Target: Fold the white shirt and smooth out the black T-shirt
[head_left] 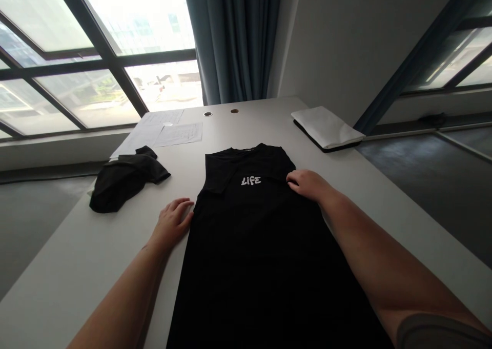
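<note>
A black T-shirt (249,236) with white "LIFE" lettering lies flat on the white table (77,267), its sleeves folded in and its collar toward the far side. My left hand (172,223) rests flat on the table at the shirt's left edge, fingers stretched out and touching the cloth. My right hand (307,184) lies palm down on the shirt's right shoulder area, fingers extended toward the lettering. Neither hand holds anything.
A crumpled black garment (123,182) lies at the left of the table. Sheets of paper (165,131) lie at the far left. A folded white cloth on a dark pad (326,128) sits at the far right. Windows and a blue curtain (234,36) stand behind.
</note>
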`<control>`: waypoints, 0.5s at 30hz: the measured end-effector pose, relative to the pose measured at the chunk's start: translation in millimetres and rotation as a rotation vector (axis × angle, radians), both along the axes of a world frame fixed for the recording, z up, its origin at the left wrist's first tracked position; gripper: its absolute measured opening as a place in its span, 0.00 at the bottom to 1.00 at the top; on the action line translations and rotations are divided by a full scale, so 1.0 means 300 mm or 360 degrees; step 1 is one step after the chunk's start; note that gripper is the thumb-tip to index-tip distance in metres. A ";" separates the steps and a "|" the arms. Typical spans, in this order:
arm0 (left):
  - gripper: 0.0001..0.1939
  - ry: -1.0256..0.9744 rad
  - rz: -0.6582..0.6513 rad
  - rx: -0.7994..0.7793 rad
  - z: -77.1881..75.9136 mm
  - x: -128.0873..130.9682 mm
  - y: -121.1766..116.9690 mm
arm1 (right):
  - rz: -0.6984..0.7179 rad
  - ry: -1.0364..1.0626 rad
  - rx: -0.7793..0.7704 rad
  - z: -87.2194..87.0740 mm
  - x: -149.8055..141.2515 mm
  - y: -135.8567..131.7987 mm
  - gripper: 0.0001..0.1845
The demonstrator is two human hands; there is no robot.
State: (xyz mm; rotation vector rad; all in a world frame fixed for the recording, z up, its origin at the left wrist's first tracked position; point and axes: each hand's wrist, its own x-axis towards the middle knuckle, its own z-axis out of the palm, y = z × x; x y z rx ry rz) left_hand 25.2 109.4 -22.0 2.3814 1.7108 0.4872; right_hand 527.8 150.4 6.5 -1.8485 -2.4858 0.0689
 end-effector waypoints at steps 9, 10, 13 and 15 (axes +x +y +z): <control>0.19 0.0005 0.0001 -0.0001 0.005 0.003 -0.001 | 0.0396 0.0382 0.0204 -0.012 -0.017 -0.002 0.13; 0.19 0.0004 0.0001 -0.0001 0.004 0.002 -0.001 | 0.0357 0.0421 0.0236 -0.020 -0.016 0.000 0.15; 0.19 0.0011 0.0004 -0.0005 0.001 0.001 0.000 | 0.0246 0.0421 0.0174 -0.060 -0.007 0.014 0.24; 0.20 0.0016 -0.0003 0.0001 0.000 0.000 0.002 | 0.0202 0.0329 0.0031 -0.092 -0.003 0.027 0.30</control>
